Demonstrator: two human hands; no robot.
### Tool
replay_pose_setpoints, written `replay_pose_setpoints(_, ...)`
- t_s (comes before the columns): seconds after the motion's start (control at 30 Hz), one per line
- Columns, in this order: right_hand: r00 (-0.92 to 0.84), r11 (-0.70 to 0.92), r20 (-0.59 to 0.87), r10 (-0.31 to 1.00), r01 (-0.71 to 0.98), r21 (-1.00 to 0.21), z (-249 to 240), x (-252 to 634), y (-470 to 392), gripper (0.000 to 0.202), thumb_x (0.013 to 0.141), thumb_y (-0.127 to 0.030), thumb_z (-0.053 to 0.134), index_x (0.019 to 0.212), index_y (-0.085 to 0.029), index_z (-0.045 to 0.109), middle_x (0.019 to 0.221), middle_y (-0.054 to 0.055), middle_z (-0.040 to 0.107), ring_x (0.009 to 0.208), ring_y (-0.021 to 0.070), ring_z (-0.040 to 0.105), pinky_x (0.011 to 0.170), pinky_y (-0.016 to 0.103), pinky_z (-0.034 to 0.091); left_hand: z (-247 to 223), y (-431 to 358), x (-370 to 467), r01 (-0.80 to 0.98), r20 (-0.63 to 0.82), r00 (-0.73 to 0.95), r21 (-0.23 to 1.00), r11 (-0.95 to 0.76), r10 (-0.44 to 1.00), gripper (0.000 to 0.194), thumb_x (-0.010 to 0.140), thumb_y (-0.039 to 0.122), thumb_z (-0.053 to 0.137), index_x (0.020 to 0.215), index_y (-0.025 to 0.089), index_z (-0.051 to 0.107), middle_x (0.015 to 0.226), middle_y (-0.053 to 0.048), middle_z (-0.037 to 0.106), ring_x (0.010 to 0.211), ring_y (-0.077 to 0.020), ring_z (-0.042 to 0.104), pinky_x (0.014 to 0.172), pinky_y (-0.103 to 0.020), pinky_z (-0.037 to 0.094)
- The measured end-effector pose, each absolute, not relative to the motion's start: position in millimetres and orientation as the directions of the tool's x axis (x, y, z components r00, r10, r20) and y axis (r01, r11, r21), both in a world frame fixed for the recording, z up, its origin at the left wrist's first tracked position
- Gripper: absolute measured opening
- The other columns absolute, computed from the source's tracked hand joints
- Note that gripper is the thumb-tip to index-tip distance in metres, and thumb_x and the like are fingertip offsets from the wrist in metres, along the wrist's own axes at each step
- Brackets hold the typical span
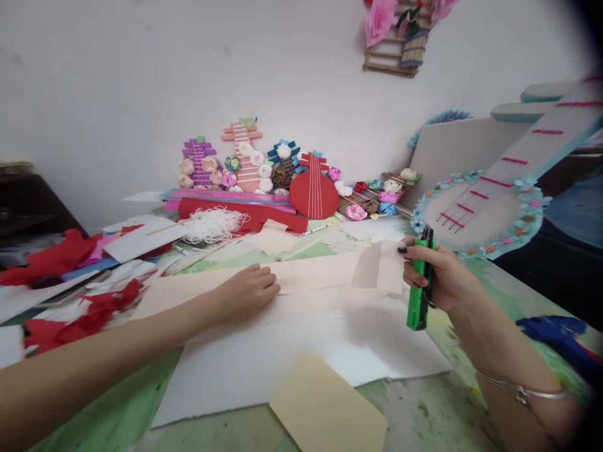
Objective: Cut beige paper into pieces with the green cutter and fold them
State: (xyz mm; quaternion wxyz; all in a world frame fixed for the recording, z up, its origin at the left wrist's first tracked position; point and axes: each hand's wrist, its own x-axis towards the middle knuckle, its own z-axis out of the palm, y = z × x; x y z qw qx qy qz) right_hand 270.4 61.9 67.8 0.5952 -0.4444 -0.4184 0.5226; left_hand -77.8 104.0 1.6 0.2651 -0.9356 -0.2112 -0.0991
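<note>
A long cream sheet (325,276) lies across a white board (301,351), its right end folded up. My left hand (252,289) rests on the sheet, fingers curled under and fingertips hidden; I see nothing held in it. My right hand (440,270) is closed around what looks like a green-and-black utility knife (417,307), held upright. The thumb and forefinger of that hand reach to the raised flap (381,267) at the sheet's right end. A pale yellow card (330,405) overlaps the board's near edge.
White string (214,225) and a red lute-shaped craft (314,196) stand behind the sheet, among several flower-trimmed ones. Red scraps (85,320) crowd the left. A large white lute shape (471,216) leans at right, above a blue tool (556,333) on the green table (419,402).
</note>
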Motion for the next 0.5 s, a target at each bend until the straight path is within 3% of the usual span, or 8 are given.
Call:
replay_pose_setpoints(0.13, 0.091, 0.050, 0.028, 0.995, -0.248, -0.968, 68, 273, 63, 0.018, 0.064, -0.015, 0.068, 0.076, -0.020, 0.055, 0.036, -0.009, 0.041, 0.028, 0.0053, 0.033, 0.035, 0.020, 0.022, -8, 99, -80, 0.500, 0.273, 0.862, -0.324, -0.803, 0.426, 0.020, 0.093, 0.012, 0.044, 0.078, 0.016, 0.057, 0.079, -0.005, 0.059, 0.075, -0.0191, 0.052, 0.073, -0.033, 0.040)
replay_pose_setpoints(0.27, 0.077, 0.033, 0.014, 0.997, -0.247, -0.968, 69, 276, 62, 0.019, 0.064, -0.017, 0.069, 0.078, -0.021, 0.055, 0.035, -0.009, 0.040, 0.028, 0.0050, 0.032, 0.035, 0.020, 0.022, -2, 99, -79, 0.546, 0.284, 0.817, -0.101, -0.832, 0.502, 0.026, 0.097, 0.026, 0.043, 0.078, 0.018, 0.058, 0.087, -0.006, 0.062, 0.083, -0.0187, 0.055, 0.078, -0.032, 0.042)
replay_pose_setpoints(0.37, 0.068, 0.013, -0.004, 0.998, -0.239, -0.971, 71, 276, 60, 0.022, 0.062, -0.018, 0.070, 0.077, -0.021, 0.055, 0.035, -0.010, 0.040, 0.027, 0.0046, 0.030, 0.035, 0.020, 0.021, 4, 112, -76, 0.712, 0.268, 0.645, 0.129, -0.690, 0.716, 0.020, 0.090, 0.032, 0.051, 0.101, 0.019, 0.061, 0.113, -0.009, 0.061, 0.104, -0.0231, 0.055, 0.092, -0.036, 0.041)
replay_pose_setpoints(0.43, 0.050, -0.011, -0.023, 0.998, -0.234, -0.972, 71, 275, 59, 0.023, 0.060, -0.019, 0.071, 0.077, -0.022, 0.055, 0.035, -0.010, 0.040, 0.027, 0.0045, 0.030, 0.035, 0.020, 0.020, 9, 127, -76, 0.841, 0.142, 0.460, 0.250, -0.481, 0.877, 0.052, 0.077, 0.044, 0.065, 0.122, 0.018, 0.054, 0.131, -0.013, 0.053, 0.120, -0.0300, 0.048, 0.100, -0.041, 0.037)
replay_pose_setpoints(0.5, 0.029, -0.044, -0.052, 0.998, -0.228, -0.973, 70, 274, 59, 0.024, 0.060, -0.020, 0.072, 0.077, -0.022, 0.055, 0.034, -0.010, 0.039, 0.027, 0.0047, 0.030, 0.035, 0.020, 0.019, 14, 145, -76, 0.871, 0.046, 0.405, 0.283, -0.401, 0.913, 0.062, 0.069, 0.050, 0.069, 0.118, 0.015, 0.056, 0.119, -0.014, 0.060, 0.110, -0.0323, 0.054, 0.094, -0.042, 0.041)
